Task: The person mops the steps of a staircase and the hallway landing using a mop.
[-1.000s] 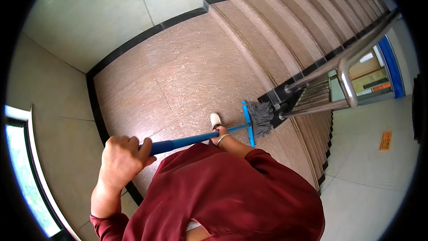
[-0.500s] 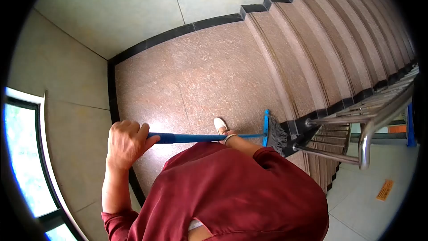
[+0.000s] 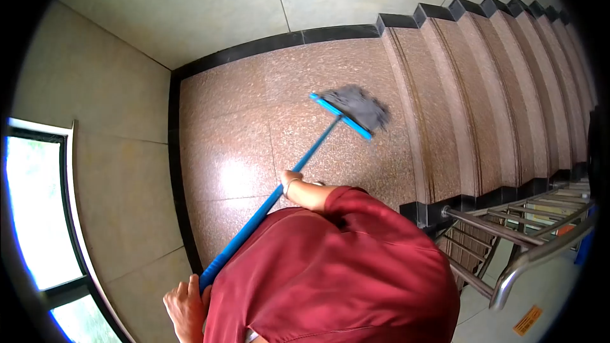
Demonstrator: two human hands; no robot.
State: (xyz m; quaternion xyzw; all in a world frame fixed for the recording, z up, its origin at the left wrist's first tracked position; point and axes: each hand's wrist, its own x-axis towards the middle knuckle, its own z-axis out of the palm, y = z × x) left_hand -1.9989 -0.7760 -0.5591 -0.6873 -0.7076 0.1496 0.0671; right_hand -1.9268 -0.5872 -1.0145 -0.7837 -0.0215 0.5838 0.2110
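Note:
A mop (image 3: 251, 225) with a blue handle slants across the landing from lower left to upper middle. Near the bottom left, my left hand (image 3: 186, 308) is closed at the upper end of the handle, partly hidden by the dark red top. Farther down the pole, my right hand (image 3: 291, 178) is wrapped round it, a bracelet at the wrist. The blue crossbar (image 3: 341, 116) carries grey mop strands (image 3: 359, 107), which lie spread on the speckled floor and look slightly blurred.
Steps (image 3: 445, 108) adjoin the landing (image 3: 222, 121) on the right. A metal railing (image 3: 508, 235) stands at the lower right. Black skirting (image 3: 254, 44) borders the tiled walls, and a window (image 3: 44, 216) is at the left.
The mop head has swung from beside the railing, up and left onto the middle of the landing. My left hand has moved down, and my right hand has moved up and left.

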